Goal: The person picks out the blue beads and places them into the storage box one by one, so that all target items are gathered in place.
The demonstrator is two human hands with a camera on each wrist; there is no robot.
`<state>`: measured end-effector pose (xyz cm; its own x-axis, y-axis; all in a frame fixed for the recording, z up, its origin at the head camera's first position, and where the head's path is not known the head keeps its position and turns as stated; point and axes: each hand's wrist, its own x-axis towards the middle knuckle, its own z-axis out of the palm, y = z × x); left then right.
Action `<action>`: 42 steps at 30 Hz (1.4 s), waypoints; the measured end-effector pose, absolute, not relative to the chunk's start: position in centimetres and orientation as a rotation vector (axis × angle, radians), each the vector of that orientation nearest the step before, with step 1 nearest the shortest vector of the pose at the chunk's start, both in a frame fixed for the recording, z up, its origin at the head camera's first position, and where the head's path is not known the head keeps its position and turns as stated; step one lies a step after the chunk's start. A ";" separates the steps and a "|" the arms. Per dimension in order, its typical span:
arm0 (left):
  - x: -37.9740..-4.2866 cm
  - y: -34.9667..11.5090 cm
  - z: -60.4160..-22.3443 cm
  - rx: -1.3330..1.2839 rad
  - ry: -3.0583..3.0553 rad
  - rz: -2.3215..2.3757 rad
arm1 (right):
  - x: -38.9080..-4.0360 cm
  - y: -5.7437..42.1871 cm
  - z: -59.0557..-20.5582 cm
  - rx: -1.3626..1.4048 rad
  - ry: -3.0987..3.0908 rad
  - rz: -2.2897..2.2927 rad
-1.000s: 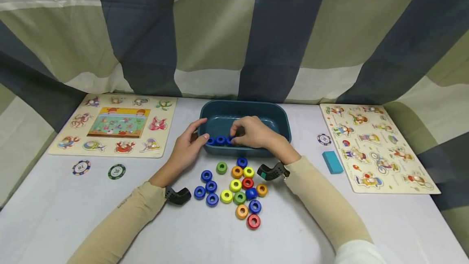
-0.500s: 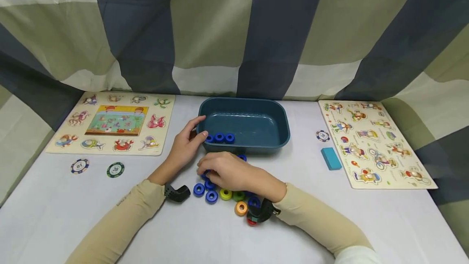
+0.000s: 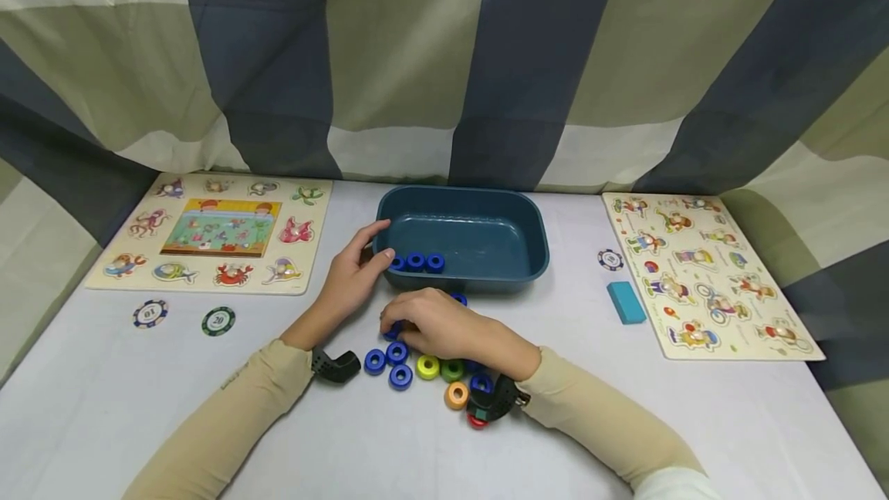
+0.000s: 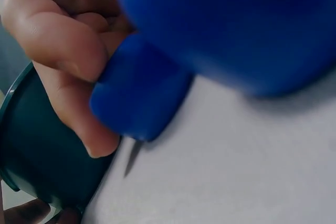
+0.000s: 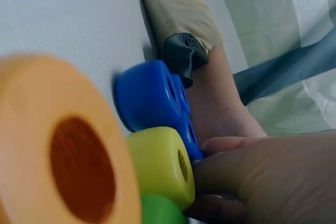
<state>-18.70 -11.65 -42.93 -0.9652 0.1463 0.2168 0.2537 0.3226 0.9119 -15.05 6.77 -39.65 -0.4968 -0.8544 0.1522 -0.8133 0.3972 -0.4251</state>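
Note:
My left hand holds the left end of a dark teal plastic basin, with thumb and forefinger over its rim. Inside, along the near wall, lie a few blue ring beads. In front of the basin my right hand pinches a blue bead, seen closely in the left wrist view and mostly covered in the head view. Below its fingers sit more blue beads. Yellow, green and orange beads lie beside them; the right hand and wrist strap hide others.
A wooden sea-animal puzzle board lies at left, above two poker chips. To the right are another puzzle board, a poker chip and a teal block. A checked curtain hangs behind.
My right hand has come out of the basin toward the beads in front and now pinches a blue one. The blue beads it left stay in the basin. My left hand keeps its place.

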 end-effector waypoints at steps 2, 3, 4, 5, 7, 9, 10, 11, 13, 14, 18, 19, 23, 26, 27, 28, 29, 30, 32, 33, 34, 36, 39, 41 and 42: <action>-18.7 -11.7 -42.9 -0.368 -2.482 -1.733 | -15.1 6.8 -39.7 -1.512 2.546 -0.696; -18.7 -11.7 -42.9 -0.364 -2.485 -1.732 | -15.1 6.8 -39.7 -1.504 2.545 -0.697; -18.7 -11.7 -42.9 -0.362 -2.487 -1.730 | -15.2 6.8 -39.7 -1.496 2.543 -0.698; -18.7 -11.7 -42.9 -0.361 -2.488 -1.728 | -15.2 6.8 -39.8 -1.488 2.541 -0.701; -18.8 -11.7 -42.9 -0.362 -2.491 -1.722 | -15.3 6.8 -39.7 -1.482 2.538 -0.711; -18.8 -11.8 -42.9 -0.361 -2.496 -1.717 | -15.3 6.8 -39.7 -1.495 2.534 -0.743; -18.8 -11.8 -42.9 -0.358 -2.498 -1.714 | -15.4 6.8 -39.5 -1.511 2.533 -0.761; -18.8 -11.9 -42.9 -0.355 -2.502 -1.712 | -15.4 6.8 -39.3 -1.528 2.534 -0.793; -18.7 -11.9 -42.9 -0.352 -2.515 -1.705 | -15.6 7.0 -38.3 -1.572 2.541 -0.880; -18.7 -11.9 -42.9 -0.351 -2.519 -1.702 | -15.7 7.2 -37.7 -1.587 2.550 -0.936; -18.7 -12.0 -43.0 -0.371 -2.528 -1.698 | -17.3 8.9 -34.8 -1.555 2.674 -1.119; -18.8 -12.0 -43.0 -0.375 -2.524 -1.700 | -18.0 9.4 -34.4 -1.499 2.732 -1.133; -18.8 -12.0 -43.0 -0.370 -2.505 -1.719 | -21.2 11.4 -34.8 -1.089 2.919 -1.004; -18.7 -11.9 -43.1 -0.360 -2.507 -1.739 | -22.7 12.3 -36.3 -0.831 2.893 -0.793; -18.6 -11.8 -43.1 -0.357 -2.509 -1.745 | -23.0 12.5 -36.8 -0.792 2.862 -0.735; -18.6 -11.8 -43.1 -0.354 -2.511 -1.750 | -23.2 12.7 -37.2 -0.772 2.833 -0.692; -18.5 -11.7 -43.1 -0.356 -2.509 -1.753 | -23.3 12.8 -37.5 -0.762 2.806 -0.666; -18.5 -11.7 -43.0 -0.355 -2.507 -1.756 | -23.4 12.9 -37.8 -0.754 2.783 -0.656; -18.2 -11.5 -42.3 -0.360 -2.504 -1.754 | -23.6 13.0 -38.0 -0.754 2.743 -0.675; -18.0 -11.4 -41.8 -0.364 -2.502 -1.754 | -23.6 13.0 -38.1 -0.753 2.728 -0.699; -17.8 -11.3 -41.4 -0.367 -2.502 -1.755 | -23.6 13.0 -38.1 -0.745 2.717 -0.719; -17.3 -11.2 -40.4 -0.371 -2.506 -1.751 | -23.6 13.0 -38.1 -0.730 2.697 -0.750; -16.8 -11.0 -39.5 -0.375 -2.510 -1.743 | -23.5 13.2 -38.0 -0.748 2.714 -0.761; -16.7 -11.0 -39.4 -0.373 -2.516 -1.738 | -22.9 13.3 -37.5 -0.783 2.759 -0.784; -16.6 -11.0 -39.4 -0.371 -2.519 -1.740 | -22.5 13.3 -37.1 -0.814 2.786 -0.809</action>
<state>-16.64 -11.01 -39.40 -0.9695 0.1638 0.1825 0.2287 0.3351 0.9140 -22.52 13.32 -37.08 -0.8463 -0.5320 0.0264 -0.4634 0.7108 -0.5291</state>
